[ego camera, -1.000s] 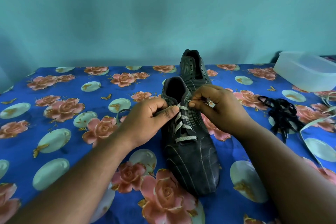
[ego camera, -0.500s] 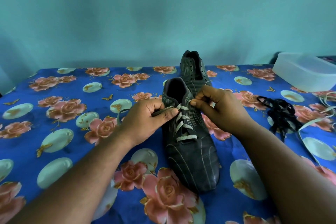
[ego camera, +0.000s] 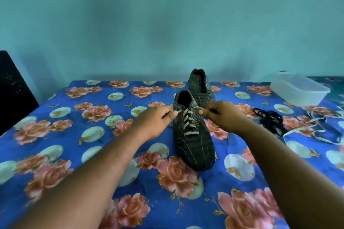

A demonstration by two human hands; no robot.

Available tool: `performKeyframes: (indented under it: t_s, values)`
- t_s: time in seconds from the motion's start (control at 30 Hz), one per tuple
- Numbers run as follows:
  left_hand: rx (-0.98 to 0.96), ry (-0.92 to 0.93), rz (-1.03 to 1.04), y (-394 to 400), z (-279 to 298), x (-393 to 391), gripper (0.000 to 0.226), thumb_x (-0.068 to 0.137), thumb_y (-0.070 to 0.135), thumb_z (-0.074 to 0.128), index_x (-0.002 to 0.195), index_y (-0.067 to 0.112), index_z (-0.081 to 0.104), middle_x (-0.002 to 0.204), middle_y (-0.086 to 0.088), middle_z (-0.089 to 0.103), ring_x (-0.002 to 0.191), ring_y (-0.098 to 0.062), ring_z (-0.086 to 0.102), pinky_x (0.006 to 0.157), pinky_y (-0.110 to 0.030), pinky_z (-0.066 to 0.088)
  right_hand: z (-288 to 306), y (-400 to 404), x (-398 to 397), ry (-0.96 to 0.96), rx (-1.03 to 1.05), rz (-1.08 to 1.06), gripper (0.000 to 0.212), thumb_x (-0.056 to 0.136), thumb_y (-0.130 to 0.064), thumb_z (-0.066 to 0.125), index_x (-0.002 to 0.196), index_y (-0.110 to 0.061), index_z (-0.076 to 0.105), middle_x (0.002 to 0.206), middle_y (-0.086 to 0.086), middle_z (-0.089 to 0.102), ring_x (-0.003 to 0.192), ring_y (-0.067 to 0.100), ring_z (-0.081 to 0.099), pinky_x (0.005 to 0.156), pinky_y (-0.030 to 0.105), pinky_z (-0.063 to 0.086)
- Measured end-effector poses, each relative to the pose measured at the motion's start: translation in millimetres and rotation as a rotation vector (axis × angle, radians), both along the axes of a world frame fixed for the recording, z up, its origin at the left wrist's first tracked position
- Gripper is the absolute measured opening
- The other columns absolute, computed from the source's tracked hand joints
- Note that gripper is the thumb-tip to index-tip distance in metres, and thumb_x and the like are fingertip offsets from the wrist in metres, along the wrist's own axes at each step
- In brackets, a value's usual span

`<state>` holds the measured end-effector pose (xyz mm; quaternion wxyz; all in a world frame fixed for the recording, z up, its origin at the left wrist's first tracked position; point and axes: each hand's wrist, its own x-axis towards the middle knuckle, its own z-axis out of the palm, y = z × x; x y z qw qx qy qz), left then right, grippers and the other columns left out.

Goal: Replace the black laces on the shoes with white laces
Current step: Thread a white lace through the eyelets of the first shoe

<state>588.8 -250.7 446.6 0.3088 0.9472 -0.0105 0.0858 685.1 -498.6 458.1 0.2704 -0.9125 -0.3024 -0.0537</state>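
Right now the near shoe lies toe toward the viewer on the flowered cloth, white lace crossed up its front. Each lace end runs out sideways from the top eyelets — the left hand pinches one end just left of the shoe, the right hand pinches the other just right of it. The second shoe stands behind, unlaced. Black laces lie bunched to the right, near a loose white lace and a plastic tub.
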Motion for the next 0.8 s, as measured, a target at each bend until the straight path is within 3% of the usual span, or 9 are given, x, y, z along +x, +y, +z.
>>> performKeyframes:
  t_s: [0.07,0.17,0.27,0.33,0.4,0.47,0.53,0.6,0.8]
  values:
    - [-0.044,-0.014,0.017,-2,7,-18,0.039,0.106,0.046,0.045,0.112,0.015,0.067,0.122,-0.002,0.065,0.115,-0.021,0.057,0.099,-0.045,0.049,7,-7,-18,0.012,0.001,-0.007,0.048,0.099,-0.053,0.057,0.071,-0.014,0.055,0.057,0.0,0.051,0.05,0.012,0.048,0.051,0.029,0.034]
    - [-0.107,-0.029,0.051,-11,13,-46,0.026,0.107,0.032,0.049,0.116,0.018,0.069,0.109,0.005,0.069,0.092,-0.01,0.06,0.071,-0.024,0.044,14,-17,-48,0.023,0.046,0.002,0.04,0.101,-0.047,0.056,0.077,-0.017,0.064,0.06,0.004,0.057,0.046,0.006,0.047,0.049,0.027,0.036]
    - [-0.382,-0.049,0.063,-26,13,-76,0.022,0.107,0.026,0.052,0.095,0.025,0.071,0.084,0.003,0.065,0.068,-0.012,0.054,0.063,-0.029,0.042,15,-27,-82,0.076,0.112,0.017,0.037,0.102,-0.043,0.055,0.075,-0.019,0.058,0.062,0.007,0.055,0.054,0.017,0.049,0.056,0.033,0.04]
    - [-0.538,-0.068,0.074,-42,17,-100,0.023,0.107,0.022,0.052,0.097,0.022,0.073,0.075,0.003,0.059,0.056,-0.014,0.042,0.053,-0.026,0.036,17,-32,-109,0.112,0.151,0.019,0.037,0.104,-0.043,0.053,0.077,-0.017,0.058,0.064,0.011,0.054,0.057,0.02,0.049,0.056,0.039,0.044]
    - [-0.615,-0.089,0.08,-58,20,-123,0.023,0.106,0.021,0.053,0.102,0.018,0.075,0.075,0.004,0.058,0.056,-0.02,0.041,0.05,-0.025,0.035,22,-36,-136,0.143,0.191,0.026,0.036,0.105,-0.039,0.053,0.084,-0.012,0.062,0.066,0.014,0.058,0.058,0.021,0.053,0.059,0.044,0.049]
    - [-0.67,-0.096,0.065,-75,22,-144,0.022,0.106,0.019,0.053,0.103,0.019,0.075,0.073,0.006,0.059,0.057,-0.022,0.047,0.049,-0.027,0.041,26,-39,-162,0.197,0.229,0.034,0.033,0.105,-0.034,0.053,0.088,-0.008,0.063,0.061,0.003,0.058,0.057,0.018,0.056,0.062,0.042,0.051]
    - [-0.787,-0.059,0.056,-91,22,-162,0.021,0.105,0.016,0.054,0.105,0.017,0.075,0.071,0.005,0.061,0.053,-0.017,0.053,0.046,-0.026,0.048,29,-41,-184,0.263,0.265,0.023,0.03,0.105,-0.032,0.053,0.087,-0.011,0.064,0.061,-0.003,0.062,0.057,0.013,0.06,0.065,0.037,0.053]
    - [-0.873,-0.039,0.045,-106,21,-179,0.018,0.104,0.013,0.056,0.107,0.012,0.073,0.071,-0.001,0.065,0.053,-0.014,0.056,0.045,-0.026,0.048,29,-42,-204,0.327,0.324,0.029,0.028,0.105,-0.031,0.054,0.085,-0.015,0.066,0.067,0.001,0.068,0.059,0.014,0.064,0.068,0.039,0.054]
    - [-0.998,0.003,0.081,-135,1,-209,0.015,0.103,0.011,0.059,0.102,0.008,0.073,0.083,-0.005,0.073,0.065,-0.018,0.067,0.058,-0.029,0.056,15,-47,-245,0.409,0.41,0.054,0.031,0.106,-0.03,0.054,0.081,-0.017,0.067,0.07,0.007,0.071,0.056,0.014,0.06,0.063,0.038,0.049]
